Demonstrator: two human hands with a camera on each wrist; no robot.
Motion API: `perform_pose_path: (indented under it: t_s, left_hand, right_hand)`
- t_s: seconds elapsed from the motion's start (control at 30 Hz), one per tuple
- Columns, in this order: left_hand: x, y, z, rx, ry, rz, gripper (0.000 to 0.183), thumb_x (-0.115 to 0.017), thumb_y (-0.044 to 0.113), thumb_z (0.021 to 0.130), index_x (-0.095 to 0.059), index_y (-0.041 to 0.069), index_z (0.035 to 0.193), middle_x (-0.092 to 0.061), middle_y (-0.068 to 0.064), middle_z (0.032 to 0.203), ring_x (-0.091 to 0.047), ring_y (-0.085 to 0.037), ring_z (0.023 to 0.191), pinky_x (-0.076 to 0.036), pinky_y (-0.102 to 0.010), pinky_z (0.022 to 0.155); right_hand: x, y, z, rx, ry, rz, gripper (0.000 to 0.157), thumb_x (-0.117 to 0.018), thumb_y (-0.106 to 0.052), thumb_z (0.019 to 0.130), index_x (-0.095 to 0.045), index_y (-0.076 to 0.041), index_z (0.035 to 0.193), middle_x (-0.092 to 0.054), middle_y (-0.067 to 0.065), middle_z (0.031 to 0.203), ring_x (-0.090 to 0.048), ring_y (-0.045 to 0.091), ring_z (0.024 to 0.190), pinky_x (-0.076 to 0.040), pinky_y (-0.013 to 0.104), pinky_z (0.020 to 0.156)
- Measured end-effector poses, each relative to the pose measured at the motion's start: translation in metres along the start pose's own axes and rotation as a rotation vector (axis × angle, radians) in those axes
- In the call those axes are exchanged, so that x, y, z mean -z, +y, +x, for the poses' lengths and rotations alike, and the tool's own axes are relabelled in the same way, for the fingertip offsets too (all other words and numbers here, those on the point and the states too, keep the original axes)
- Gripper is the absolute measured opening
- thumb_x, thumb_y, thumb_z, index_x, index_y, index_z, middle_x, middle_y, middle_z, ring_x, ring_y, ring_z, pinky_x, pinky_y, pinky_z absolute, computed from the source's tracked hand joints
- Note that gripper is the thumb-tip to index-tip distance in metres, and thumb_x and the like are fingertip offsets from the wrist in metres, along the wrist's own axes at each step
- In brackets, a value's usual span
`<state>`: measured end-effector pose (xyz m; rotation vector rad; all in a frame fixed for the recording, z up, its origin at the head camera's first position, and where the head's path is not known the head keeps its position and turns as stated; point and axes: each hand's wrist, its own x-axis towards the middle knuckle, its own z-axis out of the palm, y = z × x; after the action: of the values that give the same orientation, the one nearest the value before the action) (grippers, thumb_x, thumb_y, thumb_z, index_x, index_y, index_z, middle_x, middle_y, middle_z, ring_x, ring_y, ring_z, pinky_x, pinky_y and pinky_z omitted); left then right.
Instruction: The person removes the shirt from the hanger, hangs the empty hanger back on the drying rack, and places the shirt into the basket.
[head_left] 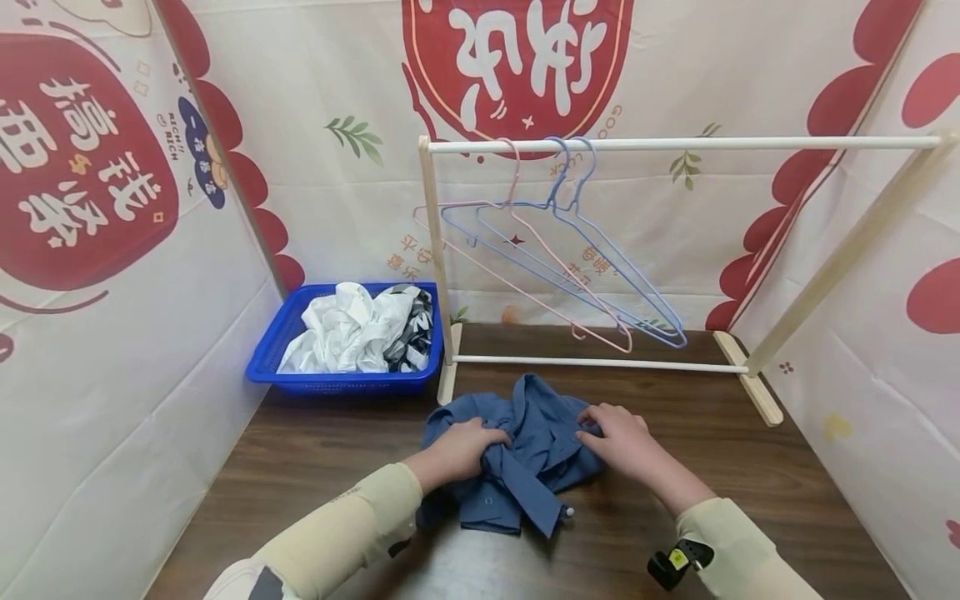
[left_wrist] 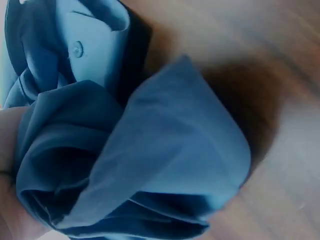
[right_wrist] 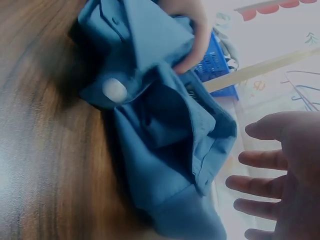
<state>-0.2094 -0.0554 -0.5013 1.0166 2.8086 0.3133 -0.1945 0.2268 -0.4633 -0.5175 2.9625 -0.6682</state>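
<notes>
A crumpled blue shirt (head_left: 540,433) with a button on its cuff lies in a heap on the brown table (head_left: 315,483). My left hand (head_left: 467,450) grips a bunched fold of it on the left side; the left wrist view shows the gathered cloth (left_wrist: 165,145) up close, with most of that hand out of frame. At the shirt's right edge is my right hand (head_left: 621,437), its fingers spread and apart from the cloth in the right wrist view. A small whitish round piece (right_wrist: 115,90) shows at the shirt's near edge.
Behind the shirt stands a rack with a white top rail (head_left: 675,144). A pink hanger (head_left: 517,212) and two blue hangers (head_left: 600,225) hang from it. To the left, a blue basket (head_left: 258,358) holds white and black-patterned clothes (head_left: 352,329). Printed cloth walls enclose the table.
</notes>
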Motion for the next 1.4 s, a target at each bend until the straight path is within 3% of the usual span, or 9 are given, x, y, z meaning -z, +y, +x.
perform_pose_path:
  t_s: [0.3,0.7,0.97,1.4]
  left_hand:
    - [0.034,-0.012,-0.001,0.107,0.159,-0.121,0.050,-0.073,-0.001,0.077,-0.067,0.026,0.118,-0.060,-0.008,0.115,-0.057,-0.023,0.098,-0.049,-0.034,0.072]
    - [0.084,-0.020,-0.020,0.169,0.421,-0.221,0.049,-0.072,-0.002,0.075,-0.068,0.026,0.116,-0.055,-0.020,0.124,-0.057,-0.034,0.107,-0.050,-0.046,0.081]
    - [0.116,-0.017,-0.040,0.204,0.501,-0.284,0.047,-0.075,0.002,0.079,-0.067,0.028,0.118,-0.051,-0.020,0.131,-0.051,-0.040,0.119,-0.048,-0.052,0.088]
    - [0.158,-0.030,-0.078,0.266,0.643,-0.345,0.038,-0.071,0.007,0.084,-0.067,0.027,0.117,-0.049,-0.019,0.129,-0.051,-0.038,0.115,-0.046,-0.059,0.090]
  right_hand:
    - [0.012,-0.002,0.004,0.016,0.051,0.021,0.025,-0.061,-0.025,0.095,-0.066,-0.007,0.112,-0.063,0.008,0.109,-0.053,0.036,0.109,-0.036,0.057,0.082]
    - [0.024,-0.023,0.022,0.079,0.133,0.039,0.026,-0.063,-0.024,0.094,-0.067,-0.006,0.113,-0.064,0.008,0.108,-0.055,0.034,0.108,-0.035,0.058,0.084]
    - [0.031,-0.043,0.036,0.145,0.123,0.062,0.030,-0.063,-0.024,0.094,-0.065,-0.003,0.115,-0.063,0.012,0.113,-0.055,0.035,0.111,-0.040,0.057,0.091]
    - [0.041,-0.077,0.059,0.233,0.109,0.131,0.029,-0.063,-0.023,0.095,-0.064,-0.002,0.116,-0.061,0.010,0.112,-0.057,0.029,0.109,-0.045,0.046,0.093]
